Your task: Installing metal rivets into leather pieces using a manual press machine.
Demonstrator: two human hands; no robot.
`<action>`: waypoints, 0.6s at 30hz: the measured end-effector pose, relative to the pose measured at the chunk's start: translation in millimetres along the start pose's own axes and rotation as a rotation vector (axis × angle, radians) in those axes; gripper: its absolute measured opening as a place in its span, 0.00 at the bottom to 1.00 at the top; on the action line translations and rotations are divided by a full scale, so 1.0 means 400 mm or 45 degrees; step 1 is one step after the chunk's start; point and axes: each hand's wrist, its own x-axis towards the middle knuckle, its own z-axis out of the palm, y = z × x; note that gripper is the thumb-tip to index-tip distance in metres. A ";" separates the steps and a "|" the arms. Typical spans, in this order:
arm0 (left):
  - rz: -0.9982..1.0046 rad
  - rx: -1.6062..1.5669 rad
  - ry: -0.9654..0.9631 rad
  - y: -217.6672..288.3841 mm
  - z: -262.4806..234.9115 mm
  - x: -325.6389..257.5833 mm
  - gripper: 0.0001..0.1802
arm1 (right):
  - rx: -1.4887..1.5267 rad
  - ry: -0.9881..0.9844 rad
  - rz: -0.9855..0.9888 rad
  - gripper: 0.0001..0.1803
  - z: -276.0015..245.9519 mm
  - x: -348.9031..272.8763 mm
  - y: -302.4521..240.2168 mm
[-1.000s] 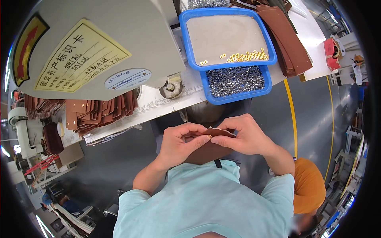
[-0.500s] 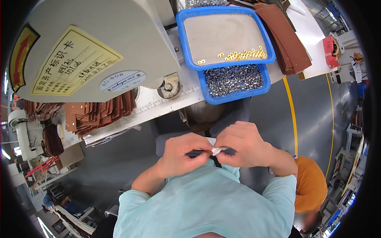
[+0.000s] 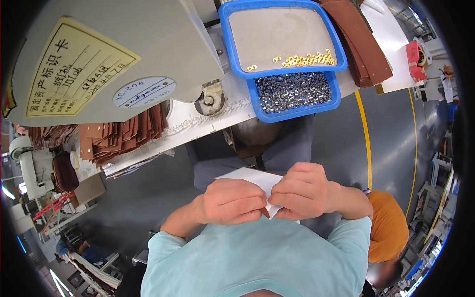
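Head view: a thin white-and-brown leather-like sheet (image 3: 251, 176) lies off centre toward five o'clock, its near edge pinched by the closed left hand (image 3: 235, 201) and right hand (image 3: 303, 192). Judged light, pliable; best held at edges. Exact contact is hidden, hence uncertain.

Two blue trays (image 3: 277, 118), one white-and-brown piece (image 3: 245, 174), one yellow label (image 3: 79, 69), one oval sticker (image 3: 144, 92)

A white worktable (image 3: 232, 89) carries a blue tray (image 3: 272, 29) of gold-coloured rings (image 3: 309, 60). Just in front of that tray, a blue bin (image 3: 297, 116) of silvery pieces (image 3: 294, 91); left of the tray, a grey machine (image 3: 148, 39) and piled brown pieces (image 3: 126, 133); right of the tray, long brown strips (image 3: 358, 44).
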 end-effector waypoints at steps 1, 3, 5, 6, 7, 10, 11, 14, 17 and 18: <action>0.035 0.029 -0.011 0.001 -0.001 0.000 0.14 | 0.000 0.000 0.003 0.17 0.002 -0.002 0.000; 0.058 0.062 0.010 -0.002 -0.002 0.000 0.14 | -0.047 0.010 -0.024 0.18 0.002 -0.003 0.000; 0.093 0.096 0.034 -0.008 0.000 0.000 0.15 | 0.012 -0.038 0.010 0.17 -0.007 0.003 0.007; 0.077 0.091 0.033 -0.008 -0.001 -0.004 0.14 | 0.076 -0.086 0.044 0.16 -0.015 0.009 0.011; 0.063 0.089 0.033 -0.009 0.000 -0.005 0.14 | 0.067 -0.086 0.039 0.16 -0.035 0.022 0.022; -0.048 0.005 0.027 -0.013 -0.011 0.002 0.14 | 0.204 -0.062 0.380 0.10 -0.103 0.052 0.100; -0.035 0.002 0.024 -0.015 -0.009 0.003 0.14 | 0.027 0.006 0.650 0.08 -0.117 0.052 0.130; -0.059 -0.019 0.074 -0.017 0.007 -0.003 0.15 | -0.334 0.070 0.851 0.11 -0.092 0.037 0.251; -0.117 -0.112 0.108 -0.021 0.016 -0.014 0.16 | -0.554 -0.078 0.760 0.12 -0.065 0.029 0.307; -0.200 -0.167 0.122 -0.023 0.013 -0.022 0.17 | -0.547 -0.093 0.823 0.11 -0.056 0.035 0.309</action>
